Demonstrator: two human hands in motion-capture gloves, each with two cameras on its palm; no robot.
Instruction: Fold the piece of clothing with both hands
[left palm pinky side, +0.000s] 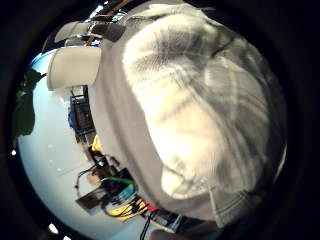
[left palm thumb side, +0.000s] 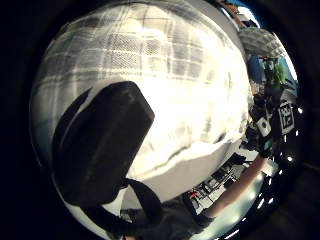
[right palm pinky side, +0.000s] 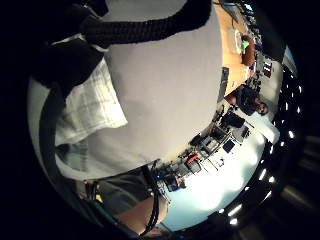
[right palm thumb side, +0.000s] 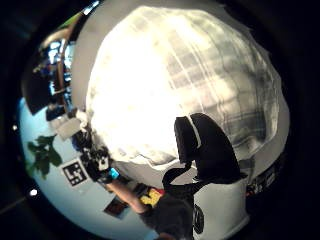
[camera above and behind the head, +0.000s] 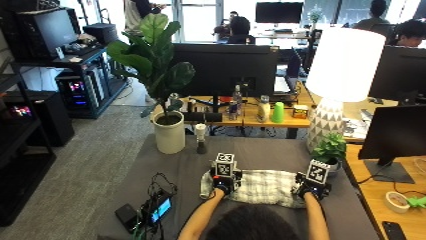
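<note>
A grey-and-white plaid garment (camera above and behind the head: 265, 187) is spread on the grey table (camera above and behind the head: 266, 152), directly before the person. The left hand (camera above and behind the head: 224, 184) and right hand (camera above and behind the head: 310, 189) are set at its two ends; whether the fingers are curled on cloth cannot be told. A fold appears to be starting: both ends must be lifted together. Bare table lies beyond; a small potted plant (camera above and behind the head: 330, 148) stands near the right hand.

A grey desk (camera above and behind the head: 266, 150) fills the lower middle of the frame. At its far edge stand a leafy plant in a white pot (camera above and behind the head: 168, 131) and a tall white lamp (camera above and behind the head: 341, 70). Behind are dark monitors (camera above and behind the head: 223, 62), bright windows (camera above and behind the head: 200, 17) at top, and grey carpet (camera above and behind the head: 80, 165) on the left.
</note>
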